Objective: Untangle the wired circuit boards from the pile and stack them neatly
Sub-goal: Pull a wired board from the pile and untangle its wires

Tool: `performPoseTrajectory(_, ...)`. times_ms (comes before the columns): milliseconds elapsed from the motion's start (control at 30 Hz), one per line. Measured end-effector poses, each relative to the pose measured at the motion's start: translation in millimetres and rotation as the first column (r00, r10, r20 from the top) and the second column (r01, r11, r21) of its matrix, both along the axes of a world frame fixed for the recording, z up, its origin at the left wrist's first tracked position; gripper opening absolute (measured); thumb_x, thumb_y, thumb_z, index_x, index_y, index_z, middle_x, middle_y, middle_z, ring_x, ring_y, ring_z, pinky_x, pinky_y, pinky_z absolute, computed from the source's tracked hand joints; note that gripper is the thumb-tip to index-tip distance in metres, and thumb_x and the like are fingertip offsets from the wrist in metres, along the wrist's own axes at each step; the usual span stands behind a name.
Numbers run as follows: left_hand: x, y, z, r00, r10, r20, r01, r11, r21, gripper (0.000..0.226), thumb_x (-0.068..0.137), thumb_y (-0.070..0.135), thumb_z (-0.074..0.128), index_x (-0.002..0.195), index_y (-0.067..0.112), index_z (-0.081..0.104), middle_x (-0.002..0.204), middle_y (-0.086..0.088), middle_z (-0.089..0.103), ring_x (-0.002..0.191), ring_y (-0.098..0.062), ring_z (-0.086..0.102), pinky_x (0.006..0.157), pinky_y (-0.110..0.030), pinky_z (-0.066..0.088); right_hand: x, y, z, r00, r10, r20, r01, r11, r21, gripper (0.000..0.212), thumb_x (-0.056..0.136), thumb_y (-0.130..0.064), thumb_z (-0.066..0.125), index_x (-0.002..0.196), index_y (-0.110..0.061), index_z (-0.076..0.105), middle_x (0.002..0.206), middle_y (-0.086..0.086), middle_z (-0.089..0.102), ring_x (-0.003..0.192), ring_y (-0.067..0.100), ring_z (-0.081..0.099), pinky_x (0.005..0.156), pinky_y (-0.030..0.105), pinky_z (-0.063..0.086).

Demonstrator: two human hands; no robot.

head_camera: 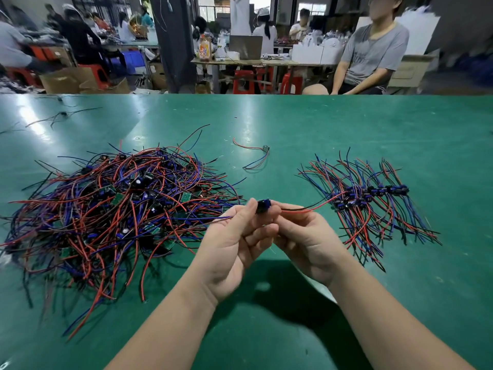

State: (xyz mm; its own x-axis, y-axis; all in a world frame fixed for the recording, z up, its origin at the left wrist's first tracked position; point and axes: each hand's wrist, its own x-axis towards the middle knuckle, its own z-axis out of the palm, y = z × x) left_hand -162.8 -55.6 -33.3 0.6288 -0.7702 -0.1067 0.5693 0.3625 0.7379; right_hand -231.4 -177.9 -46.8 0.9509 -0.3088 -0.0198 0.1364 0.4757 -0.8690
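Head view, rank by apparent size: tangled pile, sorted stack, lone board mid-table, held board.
1. tangled pile
2. sorted stack
3. held board and lone board: unranked. The held one looks bigger but is nearer the camera.

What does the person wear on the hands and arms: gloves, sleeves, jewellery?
Nothing visible. The left hand and the right hand are bare, without gloves, rings or a watch, and no sleeves are in view.

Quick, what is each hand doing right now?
Left hand: pinching a wired circuit board.
Right hand: pinching that board's red and black wires.
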Motion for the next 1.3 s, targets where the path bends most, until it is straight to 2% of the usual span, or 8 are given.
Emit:
performPoseTrajectory(167, -1.0, -1.6, -5.6, 0.987, 0.079, 0.137, -0.091, 0.993, 0.080, 0.026, 0.069, 0.034, 0.068, 0.078, 0.019, 0.048, 0.076, -0.009, 0.074, 0.049, -0.009, 0.063, 0.047, -0.018, 0.050, 4.3, 4.7, 3.1, 0.987, -0.157, -0.029, 0.159, 0.972, 0.175, 0.013, 0.061, -0.019, 0.069, 0.070, -0.016, 0.078, 0.063, 0.001, 0.068, 0.052, 0.004, 0.060, 0.050, 0.012, 0.047)
performPoseTrajectory(267, -3.5, -0.3, -12.3, 0.962, 0.001, 0.275, -0.013, 0.999, 0.041, 0.030, 0.068, 0.021, 0.080, 0.089, 0.014, 0.059, 0.092, -0.011, 0.074, 0.059, -0.013, 0.066, 0.056, -0.021, 0.053, 5.5, -2.3, 4.9, 0.976, -0.211, -0.051, 0.217, 0.942, 0.255, 0.014, 0.068, -0.012, 0.063, 0.068, -0.013, 0.077, 0.063, 0.003, 0.067, 0.046, 0.005, 0.058, 0.040, 0.013, 0.044)
performPoseTrajectory(367, -5.5, 0.7, -14.5, 0.912, -0.149, 0.381, 0.125, 0.988, 0.088, 0.023, 0.083, -0.001, 0.065, 0.094, 0.017, 0.074, 0.101, -0.007, 0.074, 0.076, -0.014, 0.069, 0.066, -0.021, 0.054, -1.7, -17.3, 10.7, 0.983, -0.184, 0.001, 0.176, 0.943, 0.283, 0.018, 0.071, -0.013, 0.061, 0.078, -0.013, 0.078, 0.062, 0.002, 0.060, 0.045, 0.005, 0.055, 0.040, 0.015, 0.045)
performPoseTrajectory(467, -4.5, -1.3, -13.3, 0.956, -0.141, 0.257, 0.094, 0.977, 0.189, 0.015, 0.086, 0.013, 0.062, 0.080, 0.013, 0.076, 0.081, -0.008, 0.074, 0.058, -0.014, 0.067, 0.052, -0.023, 0.053, -11.7, -29.1, 12.2, 0.997, -0.070, -0.018, 0.072, 0.990, 0.125, 0.023, 0.071, -0.010, 0.063, 0.090, -0.008, 0.076, 0.062, 0.001, 0.060, 0.046, 0.005, 0.054, 0.044, 0.014, 0.047)
performPoseTrajectory(567, -4.4, -0.8, -13.4, 0.948, -0.107, 0.299, 0.023, 0.962, 0.271, 0.032, 0.062, 0.039, 0.075, 0.071, 0.009, 0.073, 0.063, -0.006, 0.066, 0.049, -0.013, 0.061, 0.050, -0.024, 0.052, -13.1, -29.1, 7.8, 0.987, -0.047, -0.155, 0.020, 0.985, -0.172, 0.030, 0.066, -0.008, 0.069, 0.096, -0.007, 0.070, 0.063, 0.001, 0.059, 0.052, 0.007, 0.055, 0.054, 0.016, 0.049)
performPoseTrajectory(833, -6.5, -0.7, -17.8, 0.897, -0.180, 0.403, -0.013, 0.902, 0.431, 0.010, 0.075, 0.009, 0.076, 0.067, 0.006, 0.072, 0.064, -0.014, 0.069, 0.052, -0.016, 0.064, 0.052, -0.025, 0.055, -16.3, -37.8, 9.7, 0.942, -0.131, -0.310, 0.024, 0.944, -0.328, 0.014, 0.066, -0.019, 0.072, 0.068, -0.005, 0.070, 0.054, 0.003, 0.058, 0.043, 0.007, 0.049, 0.044, 0.014, 0.042)
performPoseTrajectory(1067, -10.0, -1.3, -19.7, 0.805, -0.324, 0.498, 0.004, 0.841, 0.540, 0.015, 0.076, 0.009, 0.077, 0.064, 0.009, 0.069, 0.056, -0.008, 0.067, 0.047, -0.013, 0.063, 0.047, -0.020, 0.049, -22.0, -55.0, 14.4, 0.916, -0.161, -0.367, 0.087, 0.974, -0.210, 0.017, 0.092, -0.012, 0.056, 0.077, -0.003, 0.060, 0.054, 0.004, 0.059, 0.041, 0.008, 0.052, 0.040, 0.015, 0.044)
performPoseTrajectory(1300, -20.0, -7.8, -17.4, 0.798, -0.369, 0.476, 0.077, 0.847, 0.527, 0.018, 0.079, 0.008, 0.076, 0.063, 0.011, 0.067, 0.055, -0.007, 0.066, 0.047, -0.012, 0.062, 0.046, -0.019, 0.047, -16.9, -58.1, 13.9, 0.944, -0.290, -0.161, 0.314, 0.936, 0.160, 0.023, 0.099, -0.013, 0.042, 0.080, -0.007, 0.051, 0.052, 0.000, 0.052, 0.041, 0.008, 0.046, 0.038, 0.016, 0.038)
